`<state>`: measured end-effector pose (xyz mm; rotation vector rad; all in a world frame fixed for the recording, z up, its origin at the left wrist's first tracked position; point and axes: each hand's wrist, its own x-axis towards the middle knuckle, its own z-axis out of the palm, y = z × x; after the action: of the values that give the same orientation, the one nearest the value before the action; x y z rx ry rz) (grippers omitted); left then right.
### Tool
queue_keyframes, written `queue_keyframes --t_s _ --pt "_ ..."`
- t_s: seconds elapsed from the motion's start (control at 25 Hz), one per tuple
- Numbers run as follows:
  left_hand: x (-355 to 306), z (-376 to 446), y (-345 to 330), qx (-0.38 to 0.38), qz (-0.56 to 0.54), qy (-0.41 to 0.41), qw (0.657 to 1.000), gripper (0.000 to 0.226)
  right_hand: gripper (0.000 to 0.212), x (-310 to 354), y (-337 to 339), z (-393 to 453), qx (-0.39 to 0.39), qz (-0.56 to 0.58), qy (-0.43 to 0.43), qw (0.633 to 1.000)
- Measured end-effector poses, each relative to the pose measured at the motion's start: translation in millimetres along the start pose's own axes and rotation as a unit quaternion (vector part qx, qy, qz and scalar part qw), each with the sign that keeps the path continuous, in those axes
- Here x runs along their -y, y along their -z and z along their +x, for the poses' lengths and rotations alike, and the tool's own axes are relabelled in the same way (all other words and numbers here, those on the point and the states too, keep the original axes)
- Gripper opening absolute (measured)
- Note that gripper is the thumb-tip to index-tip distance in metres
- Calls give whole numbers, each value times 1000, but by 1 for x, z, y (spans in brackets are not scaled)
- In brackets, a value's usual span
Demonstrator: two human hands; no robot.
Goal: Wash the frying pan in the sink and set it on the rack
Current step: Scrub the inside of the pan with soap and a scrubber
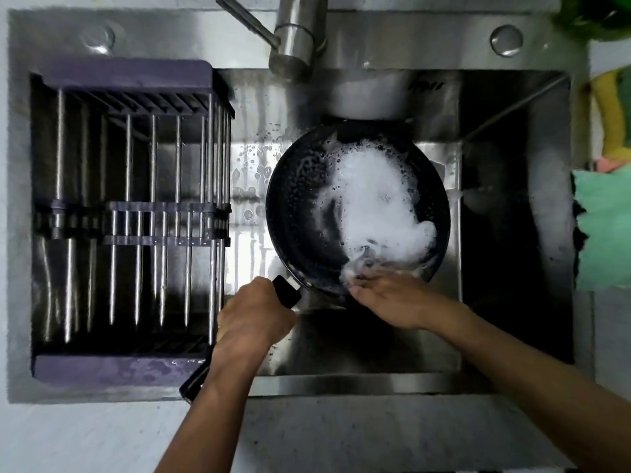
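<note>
A black frying pan (pixel 300 206) sits in the steel sink (pixel 512 216), its inside half covered with white foam (pixel 372 203). My left hand (pixel 254 314) grips the pan's black handle, whose end sticks out below my wrist. My right hand (pixel 389 297) reaches over the pan's near rim, its fingertips blurred in the foam; whether it holds anything there is hidden. The rack (pixel 126 220), purple plastic ends with steel bars, spans the sink's left part and holds nothing.
The faucet (pixel 293 39) stands at the back centre, its spout above the pan's far edge. A green cloth (pixel 604 233) and a yellow sponge (pixel 611 114) lie on the counter at the right. A pale countertop runs along the front.
</note>
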<state>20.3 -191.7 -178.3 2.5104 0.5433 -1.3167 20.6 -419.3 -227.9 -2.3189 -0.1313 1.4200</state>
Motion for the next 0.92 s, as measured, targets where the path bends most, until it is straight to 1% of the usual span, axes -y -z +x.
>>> queue_keyframes --t_s 0.04,0.08,0.12,0.16,0.2,0.24,0.28,0.32,0.36,0.4,0.44,0.48,0.52,0.56,0.6,0.64,0.68,0.72,0.76,0.8,0.88,0.92 --pt "0 0 0 -3 0 -1 1000 16 49 0 -2 -2 39 -47 47 997" --pt "-1 1 -1 -7 -2 -4 1000 16 51 -1 0 -4 43 -104 83 990" --pt "0 0 0 -7 -1 -7 1000 16 51 -5 1 -4 13 -107 80 991" --pt "0 -2 -1 -8 -1 -10 1000 16 49 -14 -3 -7 -2 -135 79 988" --pt "1 -1 -1 -14 -4 -11 1000 16 48 -26 -5 -8 -10 -174 65 983" --pt "1 0 -1 -18 -4 -16 1000 16 52 -36 -2 -11 2 -208 42 977" --pt "1 -1 -3 -20 -2 -23 1000 16 59 -44 1 -13 -3 -206 55 977" --pt "2 -2 -3 -25 1 -30 999 15 64 -36 6 -14 -19 -185 75 980" --pt "3 -3 -3 -29 3 -36 999 16 61 -24 4 -9 -3 -135 71 988" --pt "4 -1 -1 -34 3 -38 999 17 52 -5 5 3 32 -61 95 993" --pt "5 0 -1 -33 5 -41 999 17 47 18 2 18 54 25 143 988" --pt "4 1 -2 -30 10 -42 999 16 49 41 3 37 47 71 190 978" --pt "5 1 -3 -31 13 -43 998 15 53 61 11 63 19 22 220 975" --pt "4 2 -4 -31 14 -43 998 15 57 66 25 94 -36 -68 212 974" --pt "4 3 -5 -30 12 -41 999 15 60 53 46 121 -120 -178 188 958" --pt "5 5 -5 -30 10 -39 999 16 61 36 72 135 -183 -262 161 934" --pt "7 6 -6 -28 10 -36 999 17 60 10 92 135 -240 -324 134 905" --pt "7 6 -6 -27 13 -31 999 17 59 -18 104 126 -262 -346 115 893" --pt "8 7 -5 -26 13 -26 999 18 57 -38 109 107 -224 -364 68 901" --pt "6 6 -5 -21 11 -19 1000 19 54 -56 104 85 -177 -391 37 902" --pt "5 5 -4 -16 11 -15 1000 21 52 -77 81 54 -98 -444 48 889" --pt "4 4 -5 -13 12 -17 1000 21 54 -74 76 42 -74 -437 43 896"
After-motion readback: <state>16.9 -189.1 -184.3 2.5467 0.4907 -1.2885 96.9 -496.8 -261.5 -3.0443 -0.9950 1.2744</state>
